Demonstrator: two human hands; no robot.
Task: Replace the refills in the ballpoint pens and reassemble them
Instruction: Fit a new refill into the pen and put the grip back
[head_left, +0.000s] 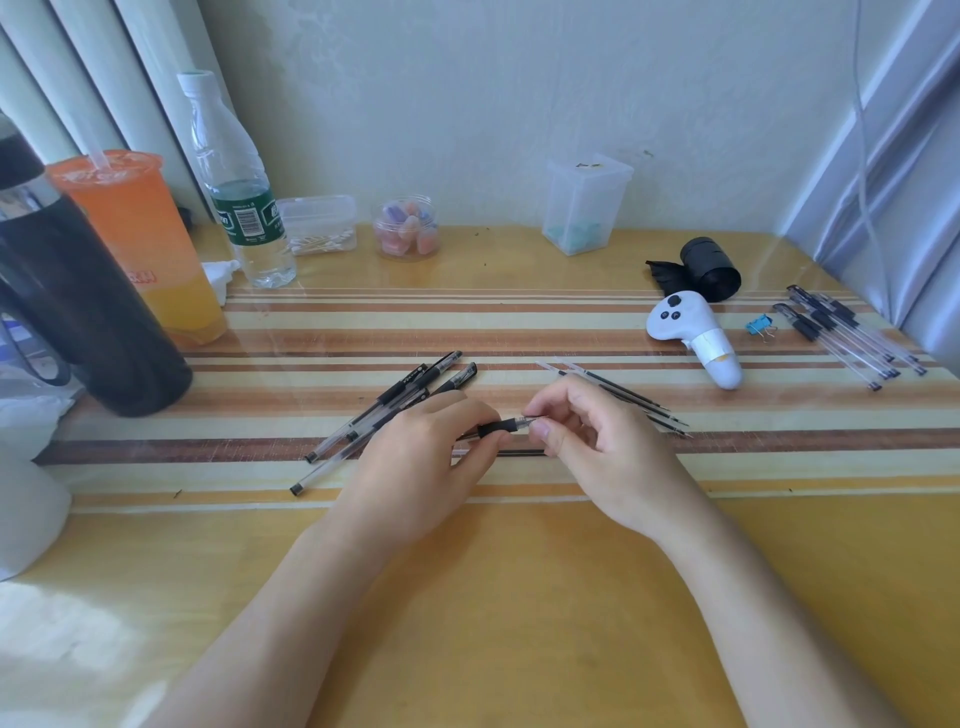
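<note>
Both hands meet over the striped table (519, 597): left hand (421, 467) grips a clear pen (501, 427) by its black grip, right hand (597, 447) pinches its tip. Loose refills (631, 397) just beyond; bare tabletop nearer.

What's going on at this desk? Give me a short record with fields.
activity: a person working on a ballpoint pen over a striped desk
left hand: holds pen in hand by its black grip
right hand: pinches the pen's tip end
pens at left: loose pile
refills: loose, behind right hand
pens at far right: second group
</note>
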